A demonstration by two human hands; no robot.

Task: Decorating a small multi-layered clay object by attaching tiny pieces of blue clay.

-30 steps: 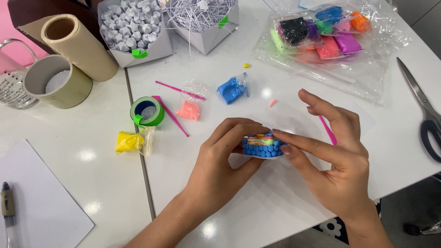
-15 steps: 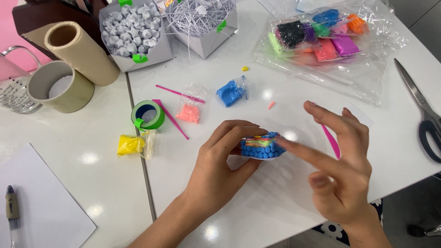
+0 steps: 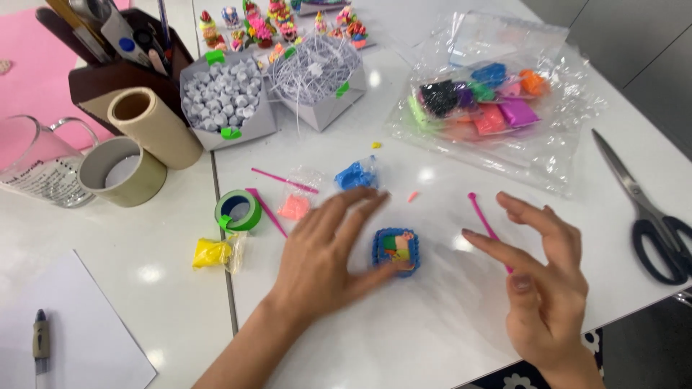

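Clay block (image 3: 396,249), blue-rimmed, sits on the white table (image 3: 447,338). Left hand (image 3: 324,248) spread, thumb touching its edge; right hand (image 3: 544,277) open, holding nothing, beside pink stick (image 3: 481,218). Steady it lightly; pressing would squash the rim.

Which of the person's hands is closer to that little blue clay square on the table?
Left. The left hand touches the little blue clay square at its left edge; the right hand hovers apart, off to its right.

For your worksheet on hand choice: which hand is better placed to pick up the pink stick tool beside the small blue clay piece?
Probably the right hand: its fingers hover open right over the pink stick tool. The left hand is busy, its fingertips touching the blue clay piece.
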